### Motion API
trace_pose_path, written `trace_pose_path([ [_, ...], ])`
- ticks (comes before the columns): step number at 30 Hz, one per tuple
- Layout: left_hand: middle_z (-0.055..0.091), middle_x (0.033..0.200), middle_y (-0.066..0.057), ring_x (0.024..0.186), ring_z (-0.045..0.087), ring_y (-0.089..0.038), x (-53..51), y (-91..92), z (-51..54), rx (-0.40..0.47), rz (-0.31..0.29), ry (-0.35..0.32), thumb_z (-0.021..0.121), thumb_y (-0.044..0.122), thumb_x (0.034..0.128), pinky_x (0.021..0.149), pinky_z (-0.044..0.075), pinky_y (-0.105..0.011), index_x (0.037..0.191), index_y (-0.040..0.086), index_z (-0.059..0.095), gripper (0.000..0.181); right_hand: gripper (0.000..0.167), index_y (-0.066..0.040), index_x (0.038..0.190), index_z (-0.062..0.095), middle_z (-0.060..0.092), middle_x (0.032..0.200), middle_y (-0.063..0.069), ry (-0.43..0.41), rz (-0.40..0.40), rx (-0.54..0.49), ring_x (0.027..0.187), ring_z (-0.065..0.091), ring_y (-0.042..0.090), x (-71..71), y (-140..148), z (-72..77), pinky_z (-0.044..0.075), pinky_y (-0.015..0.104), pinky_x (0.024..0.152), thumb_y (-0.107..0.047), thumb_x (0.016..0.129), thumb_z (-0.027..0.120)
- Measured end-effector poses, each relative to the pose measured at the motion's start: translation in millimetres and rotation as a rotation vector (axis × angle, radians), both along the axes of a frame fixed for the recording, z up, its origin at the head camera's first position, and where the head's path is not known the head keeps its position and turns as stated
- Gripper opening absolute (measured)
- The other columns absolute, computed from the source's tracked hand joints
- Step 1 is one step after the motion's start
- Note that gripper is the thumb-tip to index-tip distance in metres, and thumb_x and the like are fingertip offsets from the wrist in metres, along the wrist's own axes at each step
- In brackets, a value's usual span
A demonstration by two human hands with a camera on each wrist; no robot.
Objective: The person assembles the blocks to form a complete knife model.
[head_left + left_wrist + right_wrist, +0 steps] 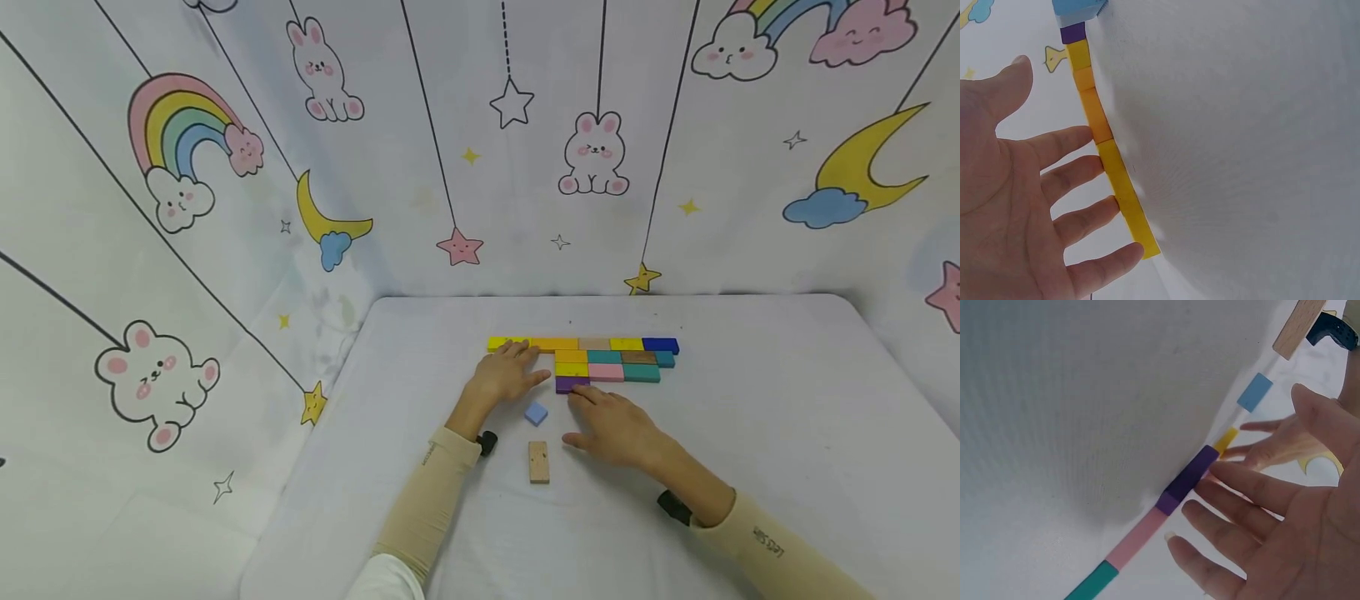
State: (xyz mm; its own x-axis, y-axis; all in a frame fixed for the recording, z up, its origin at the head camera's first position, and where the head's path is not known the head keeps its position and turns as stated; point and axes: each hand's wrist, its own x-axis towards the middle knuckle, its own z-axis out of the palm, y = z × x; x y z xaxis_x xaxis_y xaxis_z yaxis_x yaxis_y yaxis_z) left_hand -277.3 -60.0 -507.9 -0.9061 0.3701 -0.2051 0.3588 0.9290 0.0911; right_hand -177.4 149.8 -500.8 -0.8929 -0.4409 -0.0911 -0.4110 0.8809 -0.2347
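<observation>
My left hand (504, 373) rests its straight fingers on the yellow block (496, 343) at the left end of the back row. In the left wrist view, fingertips touch the front side of this long yellow block (1125, 195) and reach an orange block (1095, 112). Fingertips of my right hand (617, 428) touch the purple block (567, 385), nearest to me among the joined blocks. The right wrist view shows the purple block (1190, 478) beside extended fingers, the thumb apart. Neither hand grips anything.
Flat rows of colored blocks, with teal (642, 374), pink (606, 373) and dark blue (660, 344) ones, lie together on the white table (750, 400). A small light-blue block (536, 413) and a plain wooden block (538, 462) lie apart, between the forearms.
</observation>
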Motion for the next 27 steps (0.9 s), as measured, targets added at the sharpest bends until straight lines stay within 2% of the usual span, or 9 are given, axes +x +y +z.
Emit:
trace_pose_path([
  [5, 0.03, 0.171, 0.0, 0.158, 0.025, -0.025, 0.8, -0.5, 1.1, -0.003, -0.006, 0.003, 0.035, 0.068, 0.1055, 0.123, 0.033, -0.052, 0.165, 0.027, 0.034, 0.073, 0.079, -0.004, 0.15, 0.054, 0.048, 0.158, 0.018, -0.019, 0.003, -0.005, 0.142, 0.05, 0.041, 1.2, -2, 1.6, 0.042, 0.059, 0.115, -0.051, 0.092, 0.077],
  [8, 0.03, 0.171, -0.001, 0.158, 0.026, -0.026, 1.3, -0.7, 1.7, 0.0, -0.009, 0.007, 0.035, 0.068, 0.1057, 0.123, 0.034, -0.052, 0.165, 0.026, 0.035, 0.072, 0.077, -0.006, 0.151, 0.054, 0.047, 0.16, 0.017, -0.028, 0.032, -0.02, 0.143, 0.048, 0.04, 3.8, -4, 4.1, 0.042, 0.06, 0.115, -0.05, 0.092, 0.077],
  [18, 0.029, 0.171, 0.0, 0.158, 0.024, -0.025, 1.4, -1.3, 1.6, 0.012, -0.002, -0.001, 0.035, 0.067, 0.1065, 0.124, 0.032, -0.051, 0.165, 0.025, 0.035, 0.072, 0.067, -0.013, 0.154, 0.052, 0.049, 0.16, 0.01, -0.057, 0.316, -0.047, 0.144, 0.049, 0.033, 22.5, -10, 9.2, 0.041, 0.057, 0.116, -0.049, 0.101, 0.067],
  [22, 0.029, 0.171, 0.0, 0.158, 0.024, -0.026, 1.3, -1.1, 1.8, 0.017, -0.003, -0.005, 0.035, 0.066, 0.1067, 0.124, 0.032, -0.051, 0.165, 0.025, 0.035, 0.071, 0.062, -0.013, 0.153, 0.054, 0.051, 0.158, 0.007, -0.045, 0.375, -0.056, 0.148, 0.045, 0.029, 30.3, -13, 8.9, 0.039, 0.056, 0.119, -0.049, 0.103, 0.063],
  [27, 0.03, 0.171, -0.001, 0.158, 0.025, -0.027, 0.8, -1.4, 0.4, 0.026, -0.003, -0.003, 0.036, 0.066, 0.1068, 0.124, 0.031, -0.053, 0.165, 0.025, 0.035, 0.071, 0.059, -0.014, 0.151, 0.056, 0.052, 0.157, 0.003, -0.05, 0.411, -0.046, 0.147, 0.046, 0.025, 36.2, -15, 6.3, 0.039, 0.052, 0.12, -0.05, 0.104, 0.06],
])
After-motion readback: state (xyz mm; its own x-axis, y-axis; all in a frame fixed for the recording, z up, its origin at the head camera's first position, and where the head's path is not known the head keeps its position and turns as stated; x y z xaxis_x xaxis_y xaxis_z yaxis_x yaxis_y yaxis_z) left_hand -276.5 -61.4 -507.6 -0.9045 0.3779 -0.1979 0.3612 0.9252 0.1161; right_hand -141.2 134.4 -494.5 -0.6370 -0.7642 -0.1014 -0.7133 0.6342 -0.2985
